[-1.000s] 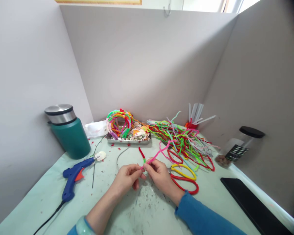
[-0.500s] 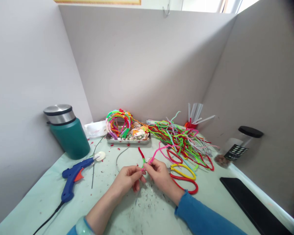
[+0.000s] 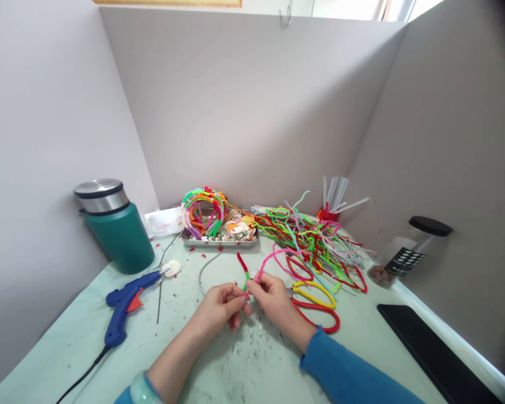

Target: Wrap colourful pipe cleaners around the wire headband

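Low over the middle of the table, my left hand (image 3: 225,306) pinches a thin band wrapped in red and green pipe cleaner (image 3: 242,266), its red end pointing up. A bare grey curved wire (image 3: 201,275) shows beyond that hand; whether it joins the wrapped part is hidden. My right hand (image 3: 273,297) is closed on a pink pipe cleaner (image 3: 273,255), whose tail arcs up and right. Both sets of fingertips meet at the base of the green section, where a bit of pink shows. Scissors (image 3: 315,297) with red and yellow wrapped handles lie by the right wrist.
A pile of coloured pipe cleaners (image 3: 311,233) lies behind. A metal tray (image 3: 219,243) holds wrapped hoops (image 3: 204,210) and small pieces. On the left are a blue glue gun (image 3: 124,308) and a green flask (image 3: 120,235); on the right, a jar (image 3: 404,255) and black slab (image 3: 429,348).
The pink pipe cleaner's tail has lifted into a slightly higher arc and the pink bit at the fingertips has shifted a little. Both hands stay nearly in place.
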Demonstrator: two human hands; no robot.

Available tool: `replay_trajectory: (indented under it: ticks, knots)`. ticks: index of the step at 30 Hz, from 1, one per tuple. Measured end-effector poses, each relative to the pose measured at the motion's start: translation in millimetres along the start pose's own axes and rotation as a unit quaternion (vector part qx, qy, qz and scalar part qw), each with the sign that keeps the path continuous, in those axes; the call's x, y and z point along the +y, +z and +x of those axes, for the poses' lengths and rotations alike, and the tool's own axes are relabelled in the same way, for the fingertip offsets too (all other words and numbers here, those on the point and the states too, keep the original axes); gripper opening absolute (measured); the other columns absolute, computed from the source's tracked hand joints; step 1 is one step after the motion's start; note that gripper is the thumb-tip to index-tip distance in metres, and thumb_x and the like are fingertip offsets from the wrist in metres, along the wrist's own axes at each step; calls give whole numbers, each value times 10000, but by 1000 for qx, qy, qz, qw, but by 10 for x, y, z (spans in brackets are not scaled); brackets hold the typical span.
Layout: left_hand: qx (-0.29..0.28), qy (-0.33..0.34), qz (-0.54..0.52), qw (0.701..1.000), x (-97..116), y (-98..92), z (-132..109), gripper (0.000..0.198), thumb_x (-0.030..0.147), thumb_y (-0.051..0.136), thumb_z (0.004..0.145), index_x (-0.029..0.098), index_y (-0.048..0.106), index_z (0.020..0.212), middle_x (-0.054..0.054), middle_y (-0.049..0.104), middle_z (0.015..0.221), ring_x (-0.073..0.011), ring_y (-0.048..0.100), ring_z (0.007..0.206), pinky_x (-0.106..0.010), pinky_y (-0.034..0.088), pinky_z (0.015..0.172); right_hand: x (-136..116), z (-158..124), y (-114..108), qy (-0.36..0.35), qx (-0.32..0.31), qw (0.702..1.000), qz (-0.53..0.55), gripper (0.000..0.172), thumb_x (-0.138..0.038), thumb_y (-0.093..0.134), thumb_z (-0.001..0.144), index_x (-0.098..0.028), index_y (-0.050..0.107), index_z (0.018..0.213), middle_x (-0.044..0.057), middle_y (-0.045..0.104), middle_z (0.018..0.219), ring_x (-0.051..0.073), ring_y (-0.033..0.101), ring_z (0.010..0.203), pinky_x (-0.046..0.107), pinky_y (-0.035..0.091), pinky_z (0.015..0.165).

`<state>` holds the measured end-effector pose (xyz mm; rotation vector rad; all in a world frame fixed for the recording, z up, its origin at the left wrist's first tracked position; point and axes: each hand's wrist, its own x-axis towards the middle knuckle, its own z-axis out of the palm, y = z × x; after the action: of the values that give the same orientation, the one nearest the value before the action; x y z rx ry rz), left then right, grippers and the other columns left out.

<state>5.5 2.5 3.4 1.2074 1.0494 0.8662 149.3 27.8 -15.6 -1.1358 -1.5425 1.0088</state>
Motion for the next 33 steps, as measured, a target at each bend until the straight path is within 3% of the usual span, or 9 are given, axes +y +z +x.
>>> replay_trajectory:
  ticks: [13, 20, 23, 26, 29, 31, 33]
  knots:
    - [15, -13, -1, 1000, 9, -5, 4, 348, 460, 636, 671, 140, 514, 740, -36, 662, 680, -57, 465, 352, -187, 342, 364, -11, -20, 2, -5, -16, 999, 28, 247, -337, 537, 767, -166, 477, 599, -47, 419, 523, 90, 364, 499, 201, 296, 457]
    - [22, 29, 25, 999, 10, 11, -5, 326, 450, 614, 697, 133, 536, 691, -40, 669, 654, -49, 446, 354, -184, 323, 387, -30, -17, 6, 7, -22, 999, 36, 261, -343, 544, 762, -172, 467, 581, -51, 416, 495, 90, 363, 478, 202, 293, 439]
    - [37, 21, 31, 999, 24, -2, 11, 333, 462, 611, 686, 135, 550, 707, -38, 671, 667, -55, 450, 354, -192, 326, 392, -29, -17, 2, 0, -21, 999, 48, 262, -355, 541, 769, -173, 472, 594, -55, 410, 496, 89, 357, 473, 202, 294, 441]
    - [88, 24, 63, 994, 45, -64, 33, 332, 472, 573, 703, 143, 562, 746, -37, 665, 690, -70, 450, 369, -207, 329, 397, -4, -9, -5, -21, 1, 999, 44, 242, -371, 520, 793, -168, 510, 661, -49, 428, 526, 95, 375, 494, 206, 309, 465]
    - [177, 65, 207, 960, 63, -144, 24, 256, 406, 507, 765, 162, 584, 751, -22, 648, 661, -103, 478, 446, -234, 359, 473, 36, 8, -9, -33, 39, 999, 16, 241, -375, 508, 804, -164, 537, 691, -32, 473, 562, 108, 414, 528, 213, 330, 493]
    - [217, 103, 349, 906, 71, -170, -7, 193, 327, 493, 782, 183, 618, 752, -24, 645, 686, -142, 528, 579, -262, 374, 577, 63, 18, -9, -39, 60, 997, -3, 240, -368, 509, 804, -161, 551, 689, -16, 513, 593, 119, 447, 558, 221, 349, 519]
    - [207, 138, 465, 850, 73, -161, -43, 139, 271, 524, 762, 194, 637, 734, -37, 641, 736, -183, 538, 725, -287, 363, 655, 83, 23, -5, -46, 71, 996, -18, 240, -363, 505, 806, -159, 566, 695, -3, 544, 618, 130, 471, 578, 228, 362, 536]
